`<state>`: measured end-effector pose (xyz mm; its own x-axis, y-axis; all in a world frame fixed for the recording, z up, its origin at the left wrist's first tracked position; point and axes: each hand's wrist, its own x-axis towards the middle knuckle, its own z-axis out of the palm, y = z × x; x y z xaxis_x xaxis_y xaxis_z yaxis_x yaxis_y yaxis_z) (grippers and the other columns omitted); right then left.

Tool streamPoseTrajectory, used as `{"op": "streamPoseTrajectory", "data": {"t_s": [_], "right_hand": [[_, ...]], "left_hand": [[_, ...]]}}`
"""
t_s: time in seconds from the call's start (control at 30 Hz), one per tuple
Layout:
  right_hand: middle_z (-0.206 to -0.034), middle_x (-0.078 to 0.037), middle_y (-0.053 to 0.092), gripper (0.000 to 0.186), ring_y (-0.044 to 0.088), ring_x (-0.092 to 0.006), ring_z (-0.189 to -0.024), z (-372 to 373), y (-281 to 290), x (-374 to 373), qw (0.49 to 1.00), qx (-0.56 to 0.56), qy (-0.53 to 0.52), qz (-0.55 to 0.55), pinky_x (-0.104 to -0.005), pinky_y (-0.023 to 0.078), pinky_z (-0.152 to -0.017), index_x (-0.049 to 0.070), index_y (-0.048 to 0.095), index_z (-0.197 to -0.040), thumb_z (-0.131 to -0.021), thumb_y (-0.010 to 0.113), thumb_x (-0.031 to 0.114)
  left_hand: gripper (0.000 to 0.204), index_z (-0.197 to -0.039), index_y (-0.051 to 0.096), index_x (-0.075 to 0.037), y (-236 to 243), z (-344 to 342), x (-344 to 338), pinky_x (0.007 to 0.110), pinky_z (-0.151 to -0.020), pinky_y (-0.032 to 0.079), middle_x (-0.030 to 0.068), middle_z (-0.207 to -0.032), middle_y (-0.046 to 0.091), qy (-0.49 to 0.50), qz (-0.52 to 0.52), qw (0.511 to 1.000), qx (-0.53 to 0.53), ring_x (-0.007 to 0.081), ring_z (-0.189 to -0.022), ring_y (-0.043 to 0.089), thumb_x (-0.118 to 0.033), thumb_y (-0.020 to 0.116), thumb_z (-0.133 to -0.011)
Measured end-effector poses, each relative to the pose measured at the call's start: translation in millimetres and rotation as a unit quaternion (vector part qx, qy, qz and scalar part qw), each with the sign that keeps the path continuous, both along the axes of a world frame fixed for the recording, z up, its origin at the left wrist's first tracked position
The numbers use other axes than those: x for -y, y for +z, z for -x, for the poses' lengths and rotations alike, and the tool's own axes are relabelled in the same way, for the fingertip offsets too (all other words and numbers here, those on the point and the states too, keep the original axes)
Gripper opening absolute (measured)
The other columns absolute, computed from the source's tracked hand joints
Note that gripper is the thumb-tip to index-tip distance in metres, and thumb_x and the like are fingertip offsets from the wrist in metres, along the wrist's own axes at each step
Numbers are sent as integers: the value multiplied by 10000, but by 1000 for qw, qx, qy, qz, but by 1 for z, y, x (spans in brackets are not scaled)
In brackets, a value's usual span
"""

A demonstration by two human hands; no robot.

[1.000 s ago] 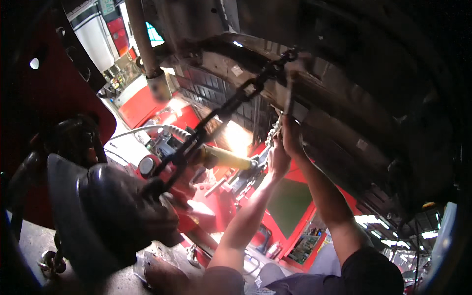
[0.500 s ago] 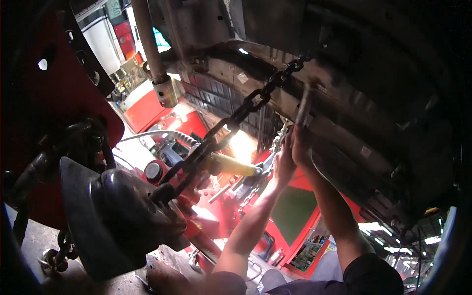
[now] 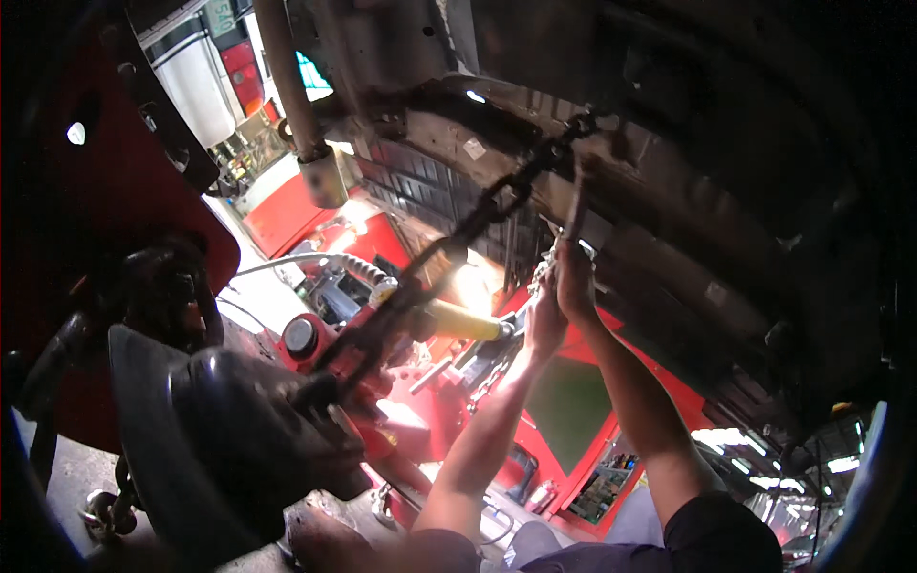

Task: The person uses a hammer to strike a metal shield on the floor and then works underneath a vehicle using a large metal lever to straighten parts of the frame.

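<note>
Both arms reach up beneath a dark metal vehicle body (image 3: 669, 229). My right hand (image 3: 575, 282) is closed around the lower end of a bar-like metal tool (image 3: 576, 205), whose upper end is blurred against the dark metal. Just below and beside it, my left hand (image 3: 545, 320) is also closed and seems to grip the same tool, though its fingers are partly hidden. A heavy dark chain (image 3: 497, 201) slants from the body down to a black metal block (image 3: 248, 411) at lower left. Behind my left hand hangs a lighter chain (image 3: 543, 272).
A round post (image 3: 291, 86) with a collar hangs at upper left. A red plate (image 3: 57, 210) with holes fills the left side. Beyond are a yellow cylinder (image 3: 463, 322), a ribbed hose (image 3: 353, 265) and a red cabinet (image 3: 611, 420) with a green panel.
My hands and the tool have shifted slightly left, and the tool stands more upright. The heavy chain, sharp before, is now blurred by motion. The view has shifted a little.
</note>
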<state>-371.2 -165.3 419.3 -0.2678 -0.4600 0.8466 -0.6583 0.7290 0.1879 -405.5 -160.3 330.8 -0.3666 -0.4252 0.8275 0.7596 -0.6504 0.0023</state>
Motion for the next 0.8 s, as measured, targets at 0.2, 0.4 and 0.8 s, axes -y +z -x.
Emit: {"op": "streamPoseTrajectory", "data": {"t_s": [0.2,0.4,0.8], "right_hand": [[-693,-7,476,357,499,-146,-651,-8,10,-8,991,82,-48,93,-328,427,-580,74,492,-905,-990,450,418],[-662,-40,486,346,481,-161,-548,11,50,-40,983,-160,-18,-85,-323,398,-496,89,503,-792,-987,478,373],[-592,-7,458,463,457,-134,-478,-26,21,14,992,-105,-34,-61,-331,390,-460,61,501,-794,-990,413,471]], "left_hand": [[570,-1413,303,0,10,5,-30,530,-851,470,337,-1077,596,67,24,995,63,479,-1021,580,-195,485,-910],[604,-1432,283,-69,10,-37,4,575,-764,470,313,-1046,612,13,-85,996,-13,485,-954,595,-162,522,-885],[600,-1450,293,-98,4,-44,25,552,-803,477,304,-1078,607,38,-85,995,24,480,-970,591,-100,506,-889]]}}
